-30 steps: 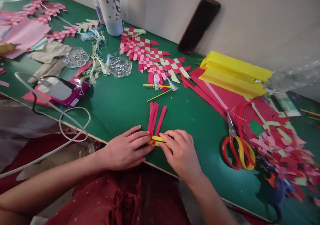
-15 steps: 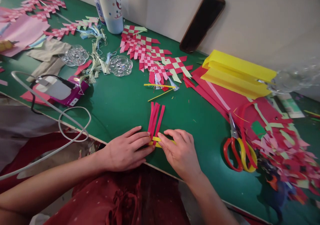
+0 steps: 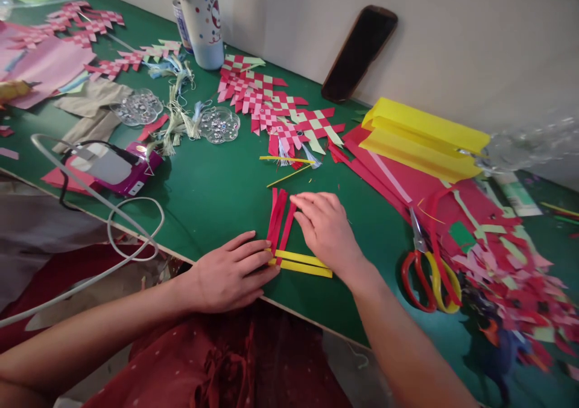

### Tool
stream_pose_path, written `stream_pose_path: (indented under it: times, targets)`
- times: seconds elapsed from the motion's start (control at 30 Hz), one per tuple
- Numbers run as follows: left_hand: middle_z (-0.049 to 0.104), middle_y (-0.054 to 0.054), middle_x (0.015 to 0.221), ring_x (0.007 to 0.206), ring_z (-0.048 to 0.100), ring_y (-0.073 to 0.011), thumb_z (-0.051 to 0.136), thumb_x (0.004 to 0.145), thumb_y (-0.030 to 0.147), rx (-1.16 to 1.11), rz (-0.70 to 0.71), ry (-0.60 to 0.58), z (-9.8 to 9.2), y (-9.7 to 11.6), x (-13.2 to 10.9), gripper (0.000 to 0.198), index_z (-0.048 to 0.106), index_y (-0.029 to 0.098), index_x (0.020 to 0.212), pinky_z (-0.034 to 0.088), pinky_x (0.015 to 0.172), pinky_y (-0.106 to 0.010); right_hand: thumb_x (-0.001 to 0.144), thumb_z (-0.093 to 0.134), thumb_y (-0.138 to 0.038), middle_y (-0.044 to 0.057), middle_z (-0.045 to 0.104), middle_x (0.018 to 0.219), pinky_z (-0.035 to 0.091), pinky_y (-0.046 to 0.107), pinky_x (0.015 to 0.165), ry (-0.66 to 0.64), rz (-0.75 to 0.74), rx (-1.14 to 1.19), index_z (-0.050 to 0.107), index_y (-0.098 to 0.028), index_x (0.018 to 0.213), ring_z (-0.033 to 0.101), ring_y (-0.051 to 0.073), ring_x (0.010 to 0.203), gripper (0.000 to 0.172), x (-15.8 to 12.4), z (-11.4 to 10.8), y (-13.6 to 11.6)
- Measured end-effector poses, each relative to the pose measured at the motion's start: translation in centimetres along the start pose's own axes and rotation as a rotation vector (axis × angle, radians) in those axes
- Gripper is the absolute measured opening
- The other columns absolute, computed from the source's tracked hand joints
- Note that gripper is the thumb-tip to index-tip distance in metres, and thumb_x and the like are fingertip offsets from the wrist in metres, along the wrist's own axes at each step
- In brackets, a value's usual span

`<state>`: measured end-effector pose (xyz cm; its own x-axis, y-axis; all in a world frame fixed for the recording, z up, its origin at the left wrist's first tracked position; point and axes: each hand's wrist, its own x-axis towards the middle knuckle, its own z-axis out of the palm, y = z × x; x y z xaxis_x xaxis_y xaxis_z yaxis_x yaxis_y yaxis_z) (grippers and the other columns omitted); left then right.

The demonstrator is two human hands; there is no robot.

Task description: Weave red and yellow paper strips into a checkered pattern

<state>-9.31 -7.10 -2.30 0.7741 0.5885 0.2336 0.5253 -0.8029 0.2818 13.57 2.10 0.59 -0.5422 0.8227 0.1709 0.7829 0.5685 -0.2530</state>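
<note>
Several red paper strips point(image 3: 277, 221) stand up from the table edge, crossing two yellow paper strips point(image 3: 301, 262) that run to the right. My left hand point(image 3: 228, 272) lies flat with fingers stretched, its fingertips pressing on the left ends of the strips where they cross. With thumb and forefinger, my right hand point(image 3: 328, 227) pinches the upper part of the rightmost red strip point(image 3: 287, 224). The crossing itself is partly hidden under my left fingertips.
Woven red, pink and green paper fish point(image 3: 275, 103) lie behind. To the right are scissors point(image 3: 425, 269), folded yellow paper point(image 3: 420, 142) and paper scraps point(image 3: 520, 281). Bead dishes point(image 3: 219, 124), a purple power adapter point(image 3: 136, 169) and its looping cable are leftward. A phone point(image 3: 359, 52) leans on the wall.
My right hand has left the yellow strips and moved up to the top of the rightmost red strip. The right ends of the yellow strips now show. My left hand stays in place.
</note>
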Motion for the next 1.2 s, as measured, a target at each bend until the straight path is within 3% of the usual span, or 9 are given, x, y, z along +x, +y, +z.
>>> stream_pose_path:
  times: [0.23, 0.47, 0.57, 0.7, 0.93, 1.2]
  targets:
    - [0.057, -0.008, 0.131, 0.134, 0.043, -0.0292, 0.055, 0.093, 0.034, 0.013, -0.012, 0.003, 0.1, 0.0, -0.1, 0.042, 0.054, 0.021, 0.133, 0.031, 0.117, -0.049, 0.094, 0.051, -0.026, 0.007, 0.063, 0.123, 0.043, 0.043, 0.087, -0.121, 0.049, 0.047, 0.064, -0.023, 0.121, 0.049, 0.028, 0.110, 0.030, 4.0, 1.2, 1.3]
    - [0.056, -0.007, 0.132, 0.137, 0.037, -0.0331, 0.054, 0.093, 0.036, 0.003, -0.015, -0.004, -0.1, -0.1, 0.0, 0.043, 0.054, 0.021, 0.133, 0.032, 0.116, -0.052, 0.088, 0.059, -0.024, 0.006, 0.064, 0.113, 0.040, 0.041, 0.081, -0.116, 0.047, 0.072, 0.066, -0.024, 0.096, 0.049, 0.028, 0.104, 0.010, 4.5, 1.3, 1.2]
    - [0.056, -0.006, 0.131, 0.136, 0.038, -0.0302, 0.053, 0.094, 0.037, -0.004, -0.012, -0.006, -0.3, -0.1, 0.1, 0.042, 0.053, 0.022, 0.134, 0.028, 0.118, -0.052, 0.089, 0.056, -0.020, 0.006, 0.066, 0.110, 0.038, 0.040, 0.080, -0.123, 0.006, 0.064, 0.063, -0.022, 0.087, 0.050, 0.027, 0.102, 0.008, 4.5, 1.0, 1.1]
    - [0.057, -0.006, 0.131, 0.135, 0.040, -0.0266, 0.052, 0.094, 0.037, -0.012, -0.012, -0.011, -0.3, -0.1, 0.1, 0.042, 0.053, 0.022, 0.134, 0.024, 0.120, -0.051, 0.091, 0.052, -0.019, 0.004, 0.068, 0.092, 0.038, 0.040, 0.083, -0.148, 0.032, 0.133, 0.060, -0.022, 0.085, 0.053, 0.025, 0.099, 0.010, 4.3, -0.4, 1.1]
    - [0.056, -0.007, 0.131, 0.132, 0.044, -0.0245, 0.052, 0.094, 0.035, -0.017, -0.021, 0.011, -0.2, -0.1, 0.0, 0.041, 0.053, 0.022, 0.133, 0.023, 0.120, -0.049, 0.090, 0.056, -0.031, 0.001, 0.064, 0.088, 0.047, 0.033, 0.078, -0.098, 0.202, 0.528, 0.060, -0.024, 0.091, 0.060, 0.018, 0.084, 0.009, 2.9, -2.9, 1.4]
    - [0.056, -0.007, 0.131, 0.132, 0.044, -0.0253, 0.053, 0.094, 0.035, -0.015, -0.006, -0.005, -0.3, -0.2, 0.1, 0.043, 0.052, 0.021, 0.134, 0.024, 0.120, -0.051, 0.083, 0.066, -0.046, 0.002, 0.063, 0.090, 0.053, 0.035, 0.079, -0.215, 0.360, 1.021, 0.063, -0.022, 0.100, 0.061, 0.016, 0.082, 0.030, 3.0, -1.3, 1.0]
